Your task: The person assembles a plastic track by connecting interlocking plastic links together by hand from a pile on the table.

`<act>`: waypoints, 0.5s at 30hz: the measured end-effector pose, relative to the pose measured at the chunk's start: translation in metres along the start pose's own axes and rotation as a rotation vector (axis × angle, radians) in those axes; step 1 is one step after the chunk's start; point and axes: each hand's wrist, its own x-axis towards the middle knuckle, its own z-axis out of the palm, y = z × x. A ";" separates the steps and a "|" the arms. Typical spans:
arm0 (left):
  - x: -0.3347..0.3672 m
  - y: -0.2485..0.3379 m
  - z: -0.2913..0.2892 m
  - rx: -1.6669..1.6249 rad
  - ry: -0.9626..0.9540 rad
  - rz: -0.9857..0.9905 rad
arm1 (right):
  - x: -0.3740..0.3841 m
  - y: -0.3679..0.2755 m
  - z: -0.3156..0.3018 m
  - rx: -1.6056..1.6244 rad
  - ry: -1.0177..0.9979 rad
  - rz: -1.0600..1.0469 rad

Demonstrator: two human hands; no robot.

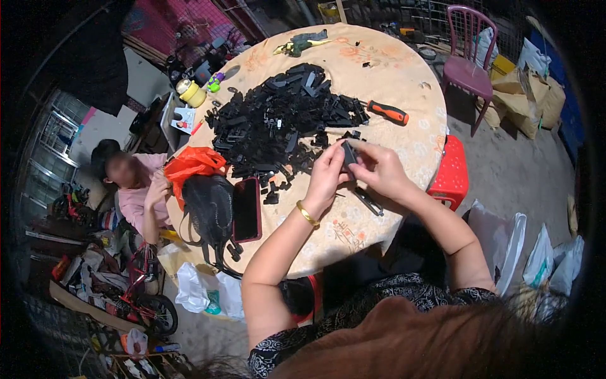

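At the lower edge, nearest the camera, brown hair [454, 354] is seen above a black-and-white patterned garment [404, 285]. From it both bare forearms are stretched over a round table, which is covered by a pale floral tablecloth [404, 76]. A flat dark piece [349, 155] is grasped between the fingers of the left hand [326, 175] and the right hand [384, 172], held tilted just above the cloth near the table's close edge; its details are partly hidden by the fingers. A gold bangle [307, 214] is worn on the left wrist. Just below the hands, a long black part [368, 201] is left lying on the cloth. Beyond them, much of the table is taken up by a heap of black parts [271, 120], with an orange-and-black screwdriver [388, 113] placed at its right. To the left, a dark-screened phone [247, 210] is laid beside a black bag [207, 205], behind which a red-orange plastic bag [192, 165] is crumpled. Near it, a co-worker's hand [158, 189] is raised; whether anything is gripped there cannot be told.
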 end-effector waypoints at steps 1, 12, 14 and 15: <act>0.002 -0.001 -0.004 0.131 -0.025 0.061 | -0.001 -0.003 -0.006 -0.036 0.023 -0.028; 0.044 0.032 -0.077 1.900 0.466 0.489 | -0.041 -0.002 -0.031 -0.566 -0.297 -0.204; 0.053 0.031 -0.076 2.061 0.497 0.404 | -0.039 0.000 -0.029 -0.512 -0.362 -0.247; 0.057 0.029 -0.076 2.099 0.496 0.398 | -0.036 0.003 -0.029 -0.492 -0.351 -0.258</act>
